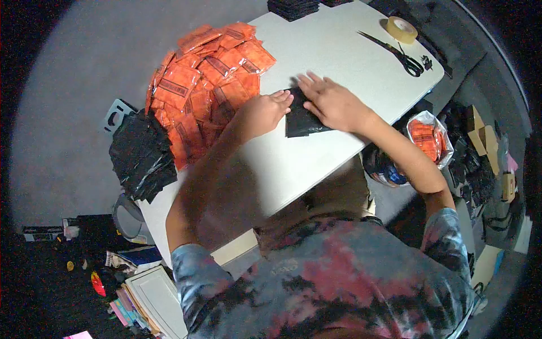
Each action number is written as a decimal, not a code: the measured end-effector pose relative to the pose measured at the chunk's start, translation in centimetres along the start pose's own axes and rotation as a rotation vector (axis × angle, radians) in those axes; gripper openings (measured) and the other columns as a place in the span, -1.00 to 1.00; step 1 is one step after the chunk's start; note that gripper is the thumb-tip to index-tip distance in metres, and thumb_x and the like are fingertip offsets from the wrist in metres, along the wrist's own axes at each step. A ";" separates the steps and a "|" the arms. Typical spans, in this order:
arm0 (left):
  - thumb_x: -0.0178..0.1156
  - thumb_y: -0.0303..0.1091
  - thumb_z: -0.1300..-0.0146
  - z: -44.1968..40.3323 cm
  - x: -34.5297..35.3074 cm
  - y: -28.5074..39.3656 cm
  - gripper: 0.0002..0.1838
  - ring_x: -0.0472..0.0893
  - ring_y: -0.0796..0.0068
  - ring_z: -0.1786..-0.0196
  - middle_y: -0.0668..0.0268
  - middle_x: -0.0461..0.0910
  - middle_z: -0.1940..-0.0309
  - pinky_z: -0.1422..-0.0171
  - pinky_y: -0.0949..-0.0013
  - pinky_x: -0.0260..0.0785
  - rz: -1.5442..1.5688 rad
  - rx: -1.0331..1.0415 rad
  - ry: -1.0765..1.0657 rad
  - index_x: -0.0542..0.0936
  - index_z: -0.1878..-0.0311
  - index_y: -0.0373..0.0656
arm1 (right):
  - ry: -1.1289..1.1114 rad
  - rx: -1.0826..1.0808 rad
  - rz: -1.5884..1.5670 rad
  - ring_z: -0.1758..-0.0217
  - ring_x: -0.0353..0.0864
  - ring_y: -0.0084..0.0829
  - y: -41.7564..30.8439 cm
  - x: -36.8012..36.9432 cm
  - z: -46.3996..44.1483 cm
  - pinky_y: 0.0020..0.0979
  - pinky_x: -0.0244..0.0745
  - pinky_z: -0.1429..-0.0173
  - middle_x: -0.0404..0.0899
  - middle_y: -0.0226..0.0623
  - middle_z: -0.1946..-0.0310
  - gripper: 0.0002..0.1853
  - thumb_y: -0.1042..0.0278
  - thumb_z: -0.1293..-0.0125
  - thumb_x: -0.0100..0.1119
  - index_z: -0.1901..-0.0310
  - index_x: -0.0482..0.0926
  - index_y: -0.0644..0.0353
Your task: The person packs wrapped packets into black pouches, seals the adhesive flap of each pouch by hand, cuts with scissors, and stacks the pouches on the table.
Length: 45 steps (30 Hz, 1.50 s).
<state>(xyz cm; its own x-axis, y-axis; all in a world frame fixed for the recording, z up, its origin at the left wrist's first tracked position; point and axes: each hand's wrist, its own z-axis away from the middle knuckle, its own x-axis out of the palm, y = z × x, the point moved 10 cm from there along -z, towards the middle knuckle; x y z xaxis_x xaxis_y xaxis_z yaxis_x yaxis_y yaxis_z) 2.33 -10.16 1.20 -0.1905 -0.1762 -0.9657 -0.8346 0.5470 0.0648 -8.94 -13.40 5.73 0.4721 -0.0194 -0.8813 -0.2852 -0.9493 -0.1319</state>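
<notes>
A small flat black plastic packet lies on the white table in front of me. My right hand rests over its upper right part, fingers spread. At the packet's left edge is my left hand, its fingers stretched out and its fingertips at the upper left corner. Just beyond my left hand, a large heap of orange packets in clear wrapping covers the table's left side. Part of the black packet is hidden under my right hand.
A pile of black plastic packets hangs over the left table edge. Black scissors and a tape roll lie at the far right. A black stack stands at the back. Below the right edge, a white-lined bin holds orange packets.
</notes>
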 end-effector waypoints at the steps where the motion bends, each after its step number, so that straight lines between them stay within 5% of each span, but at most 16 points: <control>1: 0.08 -0.28 -0.54 0.0 -0.1 0.1 -0.58 0.61 0.05 -0.36 -0.14 0.62 -0.25 -0.43 0.11 0.50 -0.020 -0.005 -0.008 0.60 -0.25 -0.44 | -0.074 0.009 0.026 -0.57 0.36 0.08 -0.1 1.5 0.7 0.03 0.31 -0.58 0.41 0.14 -0.46 -0.49 0.21 -0.56 -0.01 -0.35 0.45 0.46; 6: 0.06 -0.30 -0.54 -2.2 -1.8 1.7 -0.60 0.65 -0.04 -0.29 -0.18 0.65 -0.18 -0.26 0.10 0.60 -0.016 -0.132 -0.140 0.63 -0.19 -0.45 | -0.116 0.004 0.109 -0.57 0.36 0.10 -0.7 2.5 1.8 0.05 0.27 -0.61 0.38 0.19 -0.48 -0.45 0.21 -0.58 -0.03 -0.36 0.41 0.54; 8: 0.07 -0.27 -0.54 -4.4 -4.3 2.6 -0.54 0.55 -0.11 -0.40 -0.26 0.52 -0.33 -0.54 0.02 0.38 0.039 -0.388 -0.144 0.56 -0.27 -0.49 | -0.072 0.017 0.053 -0.57 0.35 0.11 -0.4 2.5 2.0 0.09 0.27 -0.60 0.38 0.22 -0.46 -0.48 0.22 -0.55 -0.02 -0.30 0.48 0.53; 9: 0.07 -0.27 -0.54 -4.9 -3.1 2.9 -0.54 0.55 -0.11 -0.40 -0.26 0.52 -0.33 -0.54 0.02 0.38 0.045 -0.391 -0.145 0.56 -0.27 -0.49 | -0.078 0.016 0.051 -0.57 0.35 0.11 -0.5 2.1 1.8 0.09 0.27 -0.60 0.38 0.22 -0.46 -0.48 0.22 -0.55 -0.02 -0.30 0.48 0.53; 11: 0.00 -0.20 -0.58 -6.0 -4.0 4.7 -0.46 0.37 -0.22 -0.53 -0.32 0.37 -0.45 -0.65 -0.03 0.20 -0.108 -0.223 0.220 0.46 -0.37 -0.51 | -0.429 0.055 0.083 -0.58 0.33 0.10 -0.1 4.0 2.0 0.12 0.25 -0.61 0.37 0.23 -0.47 -0.50 0.24 -0.51 0.00 -0.28 0.50 0.50; 12: -0.06 -0.14 -0.61 -6.3 -3.0 4.7 -0.39 0.22 -0.26 -0.61 -0.31 0.27 -0.52 -0.71 -0.05 0.05 -0.004 -0.238 0.215 0.36 -0.45 -0.52 | -0.433 0.052 0.083 -0.58 0.33 0.10 0.0 4.3 2.2 0.12 0.25 -0.61 0.37 0.23 -0.47 -0.50 0.24 -0.51 0.00 -0.28 0.50 0.50; 15: -0.09 -0.11 -0.64 -5.5 0.0 2.7 -0.36 0.21 -0.27 -0.62 -0.32 0.27 -0.51 -0.70 -0.05 0.06 0.148 -0.399 0.210 0.32 -0.48 -0.53 | -0.337 0.063 -0.030 -0.61 0.28 0.09 0.3 4.2 2.3 0.13 0.25 -0.61 0.36 0.22 -0.48 -0.49 0.24 -0.47 0.01 -0.30 0.49 0.47; 17: -0.11 -0.09 -0.65 -4.8 0.0 2.9 -0.34 0.18 -0.27 -0.63 -0.33 0.25 -0.52 -0.71 -0.04 0.05 0.137 -0.366 0.187 0.29 -0.48 -0.56 | -0.171 0.018 0.033 -0.63 0.24 0.09 -0.5 2.7 2.1 0.12 0.19 -0.65 0.31 0.21 -0.51 -0.46 0.22 -0.53 -0.04 -0.39 0.42 0.44; 25: -0.03 -0.28 -0.62 -1.6 -0.1 3.9 -0.37 0.13 -0.19 -0.67 -0.31 0.17 -0.57 -0.72 -0.03 0.03 0.134 -0.304 0.078 0.16 -0.55 -0.56 | -0.208 0.086 -0.002 -0.71 0.06 0.03 -0.1 3.0 2.2 0.04 0.01 -0.73 0.15 0.16 -0.60 -0.36 0.12 -0.67 -0.18 -0.56 0.16 0.46; 35: -0.05 -0.27 -0.63 -1.3 -0.6 3.6 -0.37 0.14 -0.15 -0.67 -0.26 0.18 -0.57 -0.72 -0.06 0.02 0.189 -0.286 0.149 0.15 -0.58 -0.50 | -0.209 0.103 -0.198 -0.74 -0.02 0.02 0.8 2.9 2.5 0.03 -0.08 -0.75 0.10 0.10 -0.64 -0.36 0.11 -0.69 -0.23 -0.59 0.13 0.39; 41: 0.03 -0.25 -0.61 -1.0 0.4 0.8 -0.47 0.24 0.00 -0.65 -0.03 0.32 -0.56 -0.70 -0.11 0.04 0.359 -0.314 0.005 0.38 -0.52 -0.31 | -0.205 0.073 -0.209 -0.73 0.05 -0.04 2.6 1.8 3.7 -0.05 -0.04 -0.76 0.14 0.03 -0.63 -0.42 0.26 -0.64 -0.12 -0.57 0.20 0.36; 45: 0.08 -0.22 -0.59 -0.7 -0.1 0.9 -0.51 0.28 0.03 -0.63 0.00 0.41 -0.51 -0.68 -0.15 0.06 0.380 -0.250 0.115 0.49 -0.45 -0.28 | -0.201 0.149 -0.217 -0.72 0.07 -0.07 2.5 1.5 3.5 -0.07 -0.01 -0.76 0.18 0.01 -0.62 -0.43 0.34 -0.59 -0.03 -0.54 0.27 0.36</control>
<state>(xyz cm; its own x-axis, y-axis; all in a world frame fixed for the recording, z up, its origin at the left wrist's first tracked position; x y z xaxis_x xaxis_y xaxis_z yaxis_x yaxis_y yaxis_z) 1.27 -10.26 1.52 -0.5510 -0.0984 -0.8287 -0.7907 0.3791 0.4807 -11.86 -14.72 2.49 0.3653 0.2545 -0.8954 -0.3220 -0.8680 -0.3780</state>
